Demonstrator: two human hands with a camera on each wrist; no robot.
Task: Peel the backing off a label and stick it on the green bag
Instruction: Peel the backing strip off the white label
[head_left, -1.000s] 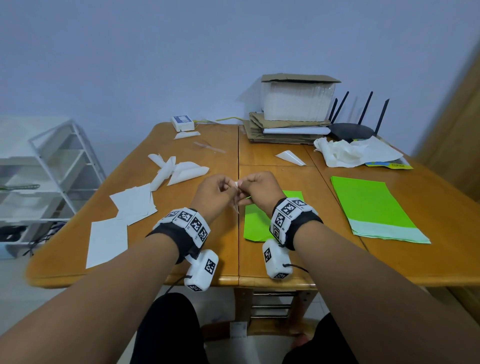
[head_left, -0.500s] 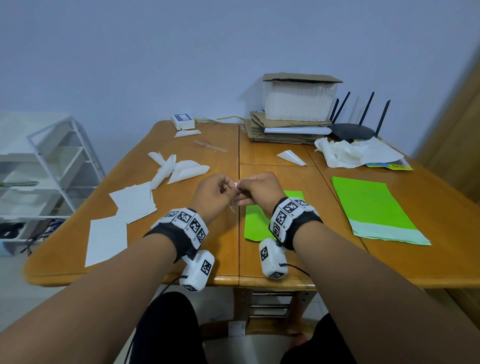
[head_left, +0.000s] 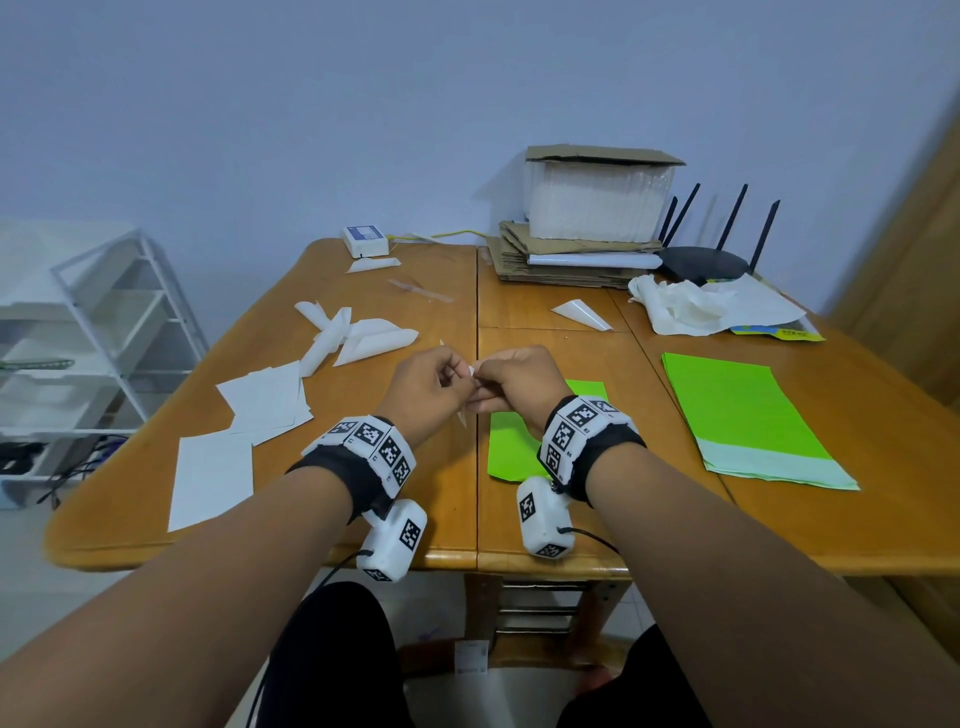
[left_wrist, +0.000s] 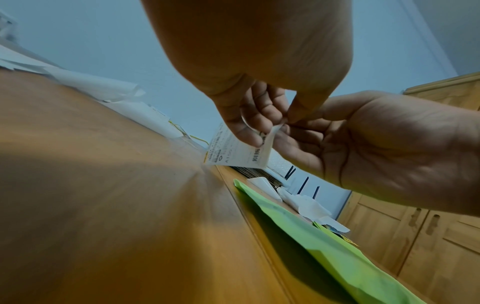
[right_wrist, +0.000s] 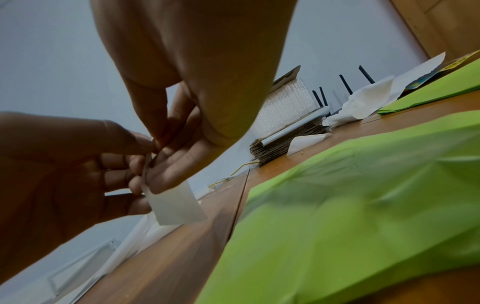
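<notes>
Both hands meet above the wooden table (head_left: 363, 467) and pinch one small white label (left_wrist: 239, 152) between them. My left hand (head_left: 431, 387) grips it from the left, my right hand (head_left: 511, 384) from the right. The label hangs down from the fingers, printed side showing in the left wrist view, blank white side (right_wrist: 176, 202) in the right wrist view. Its top corner (head_left: 471, 370) peeks out between the hands in the head view. A green bag (head_left: 511, 447) lies flat on the table just under my right wrist, and it fills the lower right as a green bag (right_wrist: 350, 205) in the right wrist view.
A stack of green bags (head_left: 743, 415) lies to the right. White label sheets (head_left: 260, 400) and curled peeled backings (head_left: 358, 338) lie at the left. Cardboard, a box (head_left: 597, 197), a router (head_left: 706, 260) and crumpled paper (head_left: 696, 306) sit at the back. A white rack (head_left: 104, 332) stands left of the table.
The hands have stayed together over the table, with only small finger shifts on the label. Nothing else has moved.
</notes>
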